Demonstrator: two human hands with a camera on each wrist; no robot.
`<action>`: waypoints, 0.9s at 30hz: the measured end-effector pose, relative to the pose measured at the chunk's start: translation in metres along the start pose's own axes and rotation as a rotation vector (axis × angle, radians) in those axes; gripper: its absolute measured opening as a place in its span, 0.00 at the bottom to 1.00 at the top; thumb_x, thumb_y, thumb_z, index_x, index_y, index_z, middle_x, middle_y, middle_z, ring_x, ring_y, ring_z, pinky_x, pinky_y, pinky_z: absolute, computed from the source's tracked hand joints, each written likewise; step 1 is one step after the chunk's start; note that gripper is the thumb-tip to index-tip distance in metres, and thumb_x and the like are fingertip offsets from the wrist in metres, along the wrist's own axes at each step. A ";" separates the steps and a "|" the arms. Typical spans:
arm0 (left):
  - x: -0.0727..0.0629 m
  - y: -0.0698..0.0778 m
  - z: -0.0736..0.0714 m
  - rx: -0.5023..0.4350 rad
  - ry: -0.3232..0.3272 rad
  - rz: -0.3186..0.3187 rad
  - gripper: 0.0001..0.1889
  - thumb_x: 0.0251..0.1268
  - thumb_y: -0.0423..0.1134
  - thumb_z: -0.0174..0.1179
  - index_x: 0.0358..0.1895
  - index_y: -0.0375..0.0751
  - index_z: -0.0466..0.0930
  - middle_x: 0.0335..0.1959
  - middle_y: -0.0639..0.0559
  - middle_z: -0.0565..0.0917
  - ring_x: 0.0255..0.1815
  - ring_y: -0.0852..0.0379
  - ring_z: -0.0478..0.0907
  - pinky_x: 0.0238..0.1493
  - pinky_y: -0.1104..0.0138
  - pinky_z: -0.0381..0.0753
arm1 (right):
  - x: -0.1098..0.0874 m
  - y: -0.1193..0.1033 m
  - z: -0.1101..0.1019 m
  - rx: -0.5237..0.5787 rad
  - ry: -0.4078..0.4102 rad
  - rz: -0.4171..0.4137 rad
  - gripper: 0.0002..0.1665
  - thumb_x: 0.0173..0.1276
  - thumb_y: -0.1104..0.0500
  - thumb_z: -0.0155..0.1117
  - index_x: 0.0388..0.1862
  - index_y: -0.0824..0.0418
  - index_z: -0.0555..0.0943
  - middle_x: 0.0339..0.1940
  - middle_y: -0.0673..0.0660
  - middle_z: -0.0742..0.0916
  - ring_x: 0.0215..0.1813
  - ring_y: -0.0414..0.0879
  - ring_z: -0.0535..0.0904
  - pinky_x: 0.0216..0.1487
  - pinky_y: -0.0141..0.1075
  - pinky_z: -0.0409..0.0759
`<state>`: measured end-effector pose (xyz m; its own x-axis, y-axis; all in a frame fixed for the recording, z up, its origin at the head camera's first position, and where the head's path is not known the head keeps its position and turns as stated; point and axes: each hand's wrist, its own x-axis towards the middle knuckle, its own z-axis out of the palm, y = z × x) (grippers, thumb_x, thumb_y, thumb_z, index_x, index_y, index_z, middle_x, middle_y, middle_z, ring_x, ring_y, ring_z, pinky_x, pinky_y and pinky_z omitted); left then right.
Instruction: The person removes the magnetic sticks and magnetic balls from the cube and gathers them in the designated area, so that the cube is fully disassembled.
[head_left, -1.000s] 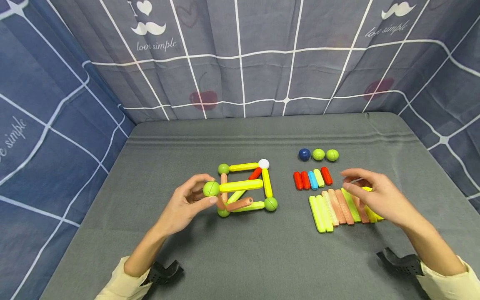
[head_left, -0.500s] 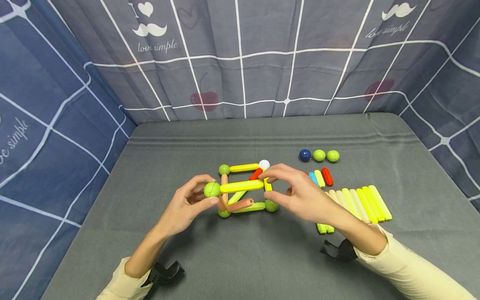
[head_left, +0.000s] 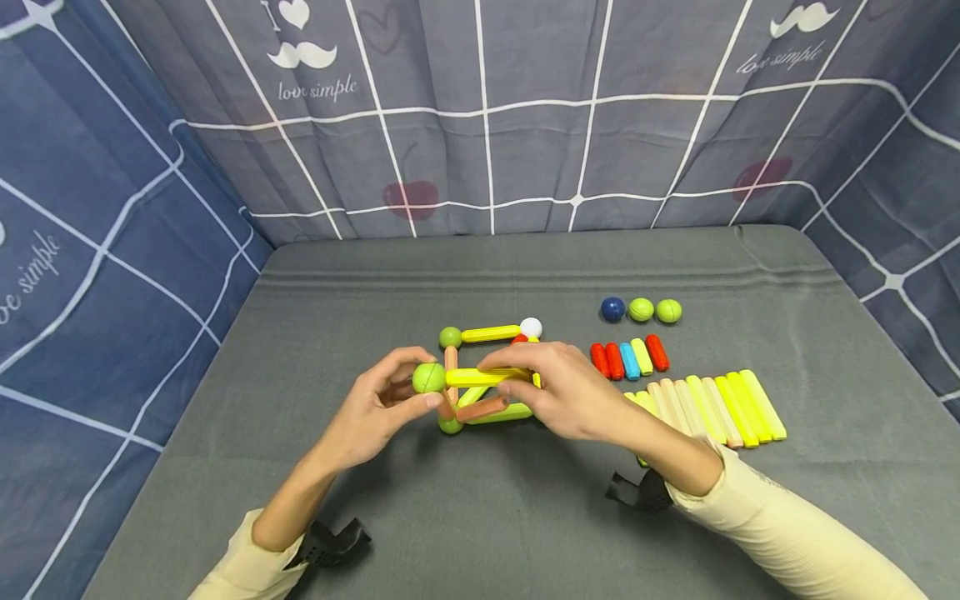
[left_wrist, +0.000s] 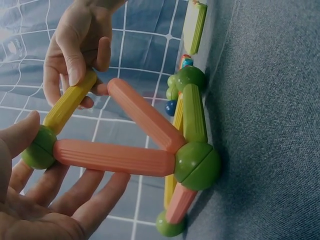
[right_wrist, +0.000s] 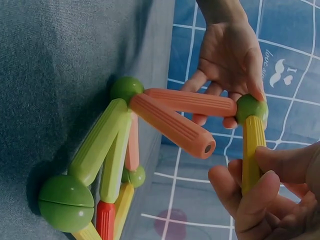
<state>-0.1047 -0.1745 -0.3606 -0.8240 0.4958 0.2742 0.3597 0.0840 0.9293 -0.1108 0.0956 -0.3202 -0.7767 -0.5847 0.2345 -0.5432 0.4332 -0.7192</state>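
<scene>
My left hand (head_left: 367,421) pinches a green ball (head_left: 429,377) at the top of an upright orange magnetic rod (left_wrist: 115,157). From that ball a yellow rod (head_left: 465,378) sticks out to the right, and my right hand (head_left: 573,396) pinches it near its far end. A second orange rod (right_wrist: 172,125) rises at a slant from the lower corner ball (left_wrist: 197,166), its tip free in the air. Below lies a four-sided base of rods and balls, with a white ball (head_left: 531,328) at the far right corner. My right hand hides the base's near right corner in the head view.
Right of the build, a blue ball (head_left: 612,309) and two green balls (head_left: 656,311) lie in a line. Several short rods (head_left: 630,361) sit nearer, then a row of long rods (head_left: 750,408), partly under my right forearm. A grid-patterned curtain (head_left: 525,150) stands behind.
My right hand has come left from over the long rods to the build and now pinches the yellow rod. My left hand stays on the green ball.
</scene>
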 end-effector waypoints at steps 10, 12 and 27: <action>0.000 -0.001 0.000 0.028 0.029 0.026 0.19 0.67 0.24 0.60 0.58 0.36 0.70 0.45 0.39 0.83 0.41 0.46 0.83 0.41 0.65 0.81 | -0.008 0.008 -0.007 0.009 0.070 0.124 0.19 0.67 0.67 0.63 0.54 0.52 0.85 0.36 0.45 0.86 0.26 0.40 0.76 0.25 0.35 0.72; 0.000 -0.001 -0.001 0.033 0.040 0.019 0.19 0.66 0.24 0.61 0.58 0.37 0.70 0.44 0.41 0.83 0.41 0.48 0.82 0.40 0.65 0.80 | -0.012 0.012 -0.013 0.056 0.090 0.174 0.19 0.68 0.67 0.62 0.55 0.53 0.84 0.33 0.47 0.86 0.25 0.42 0.77 0.24 0.35 0.72; 0.000 -0.002 0.002 -0.025 0.025 0.004 0.19 0.66 0.24 0.62 0.57 0.36 0.70 0.41 0.29 0.80 0.39 0.40 0.82 0.40 0.65 0.80 | -0.048 0.039 -0.040 0.253 0.002 0.349 0.42 0.71 0.69 0.55 0.73 0.32 0.62 0.51 0.60 0.75 0.37 0.55 0.85 0.18 0.42 0.77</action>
<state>-0.1044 -0.1733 -0.3627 -0.8332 0.4746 0.2837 0.3522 0.0600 0.9340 -0.1072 0.1682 -0.3333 -0.9008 -0.4313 -0.0505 -0.1525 0.4231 -0.8932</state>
